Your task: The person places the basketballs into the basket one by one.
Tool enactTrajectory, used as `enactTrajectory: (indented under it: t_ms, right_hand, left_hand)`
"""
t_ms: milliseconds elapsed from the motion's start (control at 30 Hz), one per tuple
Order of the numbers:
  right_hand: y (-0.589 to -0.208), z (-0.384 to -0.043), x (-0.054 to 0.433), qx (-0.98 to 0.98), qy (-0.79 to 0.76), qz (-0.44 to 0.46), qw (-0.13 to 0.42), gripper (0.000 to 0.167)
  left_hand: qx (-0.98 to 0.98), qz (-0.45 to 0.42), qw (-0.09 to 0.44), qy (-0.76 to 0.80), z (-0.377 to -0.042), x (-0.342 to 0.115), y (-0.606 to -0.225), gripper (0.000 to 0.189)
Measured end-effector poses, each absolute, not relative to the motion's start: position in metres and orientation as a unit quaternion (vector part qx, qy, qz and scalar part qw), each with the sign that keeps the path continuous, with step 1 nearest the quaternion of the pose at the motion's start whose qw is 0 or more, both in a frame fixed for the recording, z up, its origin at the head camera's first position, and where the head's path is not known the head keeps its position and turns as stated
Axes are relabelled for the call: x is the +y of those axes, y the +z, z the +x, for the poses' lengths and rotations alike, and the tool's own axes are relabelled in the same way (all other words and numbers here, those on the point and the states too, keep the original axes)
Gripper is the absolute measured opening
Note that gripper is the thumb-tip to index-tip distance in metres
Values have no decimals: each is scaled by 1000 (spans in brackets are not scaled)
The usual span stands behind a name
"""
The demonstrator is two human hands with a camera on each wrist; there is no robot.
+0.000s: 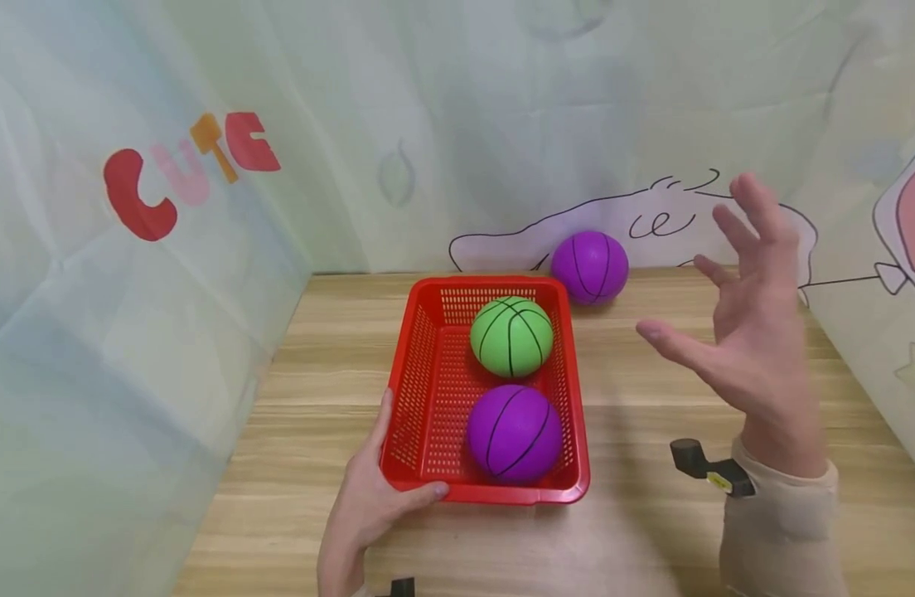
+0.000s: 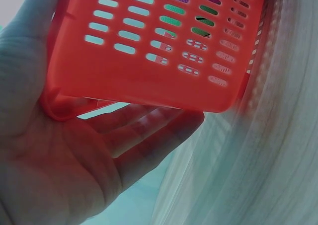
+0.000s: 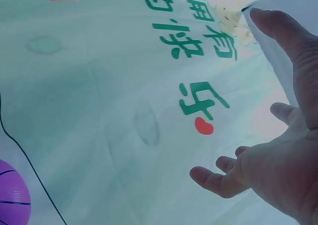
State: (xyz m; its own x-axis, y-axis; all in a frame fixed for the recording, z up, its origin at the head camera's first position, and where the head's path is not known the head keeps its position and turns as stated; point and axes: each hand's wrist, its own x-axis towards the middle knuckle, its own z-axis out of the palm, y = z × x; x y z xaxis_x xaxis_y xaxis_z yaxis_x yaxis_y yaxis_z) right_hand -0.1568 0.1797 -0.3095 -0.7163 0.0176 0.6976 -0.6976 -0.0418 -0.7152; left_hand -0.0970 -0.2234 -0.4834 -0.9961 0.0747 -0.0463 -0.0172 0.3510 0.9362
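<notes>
A red plastic basket with slotted walls sits on the table. Inside, along its right side, lie a green ball and, nearer me, a purple ball, both with black basketball lines. My left hand grips the near left corner, its thumb over the front rim. In the left wrist view, fingers extend along the outside of the basket wall. Raised to the right of the basket, my right hand holds nothing; its fingers and thumb are spread apart. Behind the basket's far right corner rests another purple ball.
The wood-grain table ends at a printed cloth backdrop, close behind the far ball. Cloth walls also stand at the left, with "CUTE" lettering, and at the right. A dark device is strapped to my right wrist.
</notes>
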Motion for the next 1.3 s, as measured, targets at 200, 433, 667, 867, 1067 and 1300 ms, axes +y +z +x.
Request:
enactTrajectory:
  t_ms: [200, 433, 667, 867, 1067, 1300]
  right_hand:
    - [-301, -153, 180, -611, 692, 265, 278, 128]
    - [-301, -176, 181, -604, 715, 222, 272, 122]
    - [-309, -212, 190, -644, 704, 173, 243, 118]
    - [-314, -249, 199, -661, 704, 128, 224, 112]
    - [-330, -279, 205, -717, 665, 72, 197, 112]
    - [-359, -310, 213, -756, 634, 46, 154, 113]
  left_hand:
    - [826, 8, 45, 562, -97, -223, -484, 142]
    - [828, 5, 41, 559, -95, -223, -484, 143]
    - [836, -15, 52, 545, -90, -222, -485, 143]
    - [835, -7, 41, 549, -94, -222, -484, 144]
    - [833, -1, 43, 552, -94, -223, -486, 146]
    - [830, -4, 46, 556, -96, -223, -485, 147]
